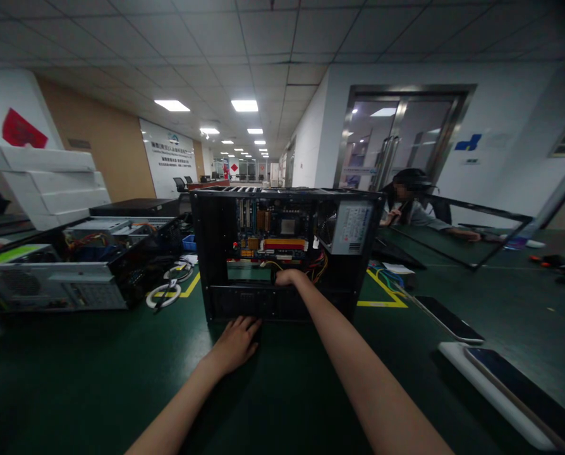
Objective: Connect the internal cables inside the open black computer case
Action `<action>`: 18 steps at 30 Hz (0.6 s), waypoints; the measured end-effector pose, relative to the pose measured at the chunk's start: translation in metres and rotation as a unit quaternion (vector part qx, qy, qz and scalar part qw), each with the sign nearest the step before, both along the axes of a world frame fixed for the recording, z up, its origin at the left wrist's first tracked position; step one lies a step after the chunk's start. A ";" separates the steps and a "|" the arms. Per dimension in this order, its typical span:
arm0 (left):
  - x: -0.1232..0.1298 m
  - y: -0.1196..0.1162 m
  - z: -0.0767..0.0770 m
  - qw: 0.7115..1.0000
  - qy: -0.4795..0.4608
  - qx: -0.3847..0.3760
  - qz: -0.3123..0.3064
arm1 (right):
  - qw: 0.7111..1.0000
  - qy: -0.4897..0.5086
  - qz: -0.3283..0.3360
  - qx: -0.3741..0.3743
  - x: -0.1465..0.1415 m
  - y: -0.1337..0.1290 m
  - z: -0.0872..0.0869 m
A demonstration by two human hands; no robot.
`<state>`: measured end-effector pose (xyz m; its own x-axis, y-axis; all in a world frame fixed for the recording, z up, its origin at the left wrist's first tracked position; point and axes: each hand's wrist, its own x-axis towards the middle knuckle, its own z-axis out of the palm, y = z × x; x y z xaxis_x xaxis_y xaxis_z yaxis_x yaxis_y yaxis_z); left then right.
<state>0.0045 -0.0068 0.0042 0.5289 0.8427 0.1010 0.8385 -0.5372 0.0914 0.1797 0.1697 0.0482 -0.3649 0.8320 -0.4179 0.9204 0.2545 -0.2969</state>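
An open black computer case (273,303) stands upright on the table in front of me, its inside facing me. Its motherboard (289,225) has red and yellow slots, and a power supply (353,227) sits at the upper right. My left hand (237,341) lies on the table with fingers spread, fingertips at the case's bottom edge. Reaching into the lower middle of the case, my right hand (286,277) is curled beside a dark part near the lower opening. Its fingertips are hidden, so what it grips is unclear. Loose cables (318,265) hang just right of it.
Other opened computer cases (74,278) lie on the left, near a white coiled cable (164,296). On the right are a black frame (476,265), phone-like dark slabs (448,318) and a white box (491,392). A person (410,202) sits across the table (169,366).
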 end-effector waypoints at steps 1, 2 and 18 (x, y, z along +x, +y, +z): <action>0.000 0.000 0.000 1.000 0.001 0.000 0.000 | 1.000 0.001 -0.003 -0.009 0.000 0.000 0.000; 0.000 0.000 0.000 1.000 0.002 -0.001 0.000 | 1.000 0.003 -0.005 -0.016 0.000 0.000 -0.001; 0.001 0.000 0.001 1.000 0.000 0.002 -0.001 | 0.980 0.154 -0.128 0.012 0.004 -0.012 0.004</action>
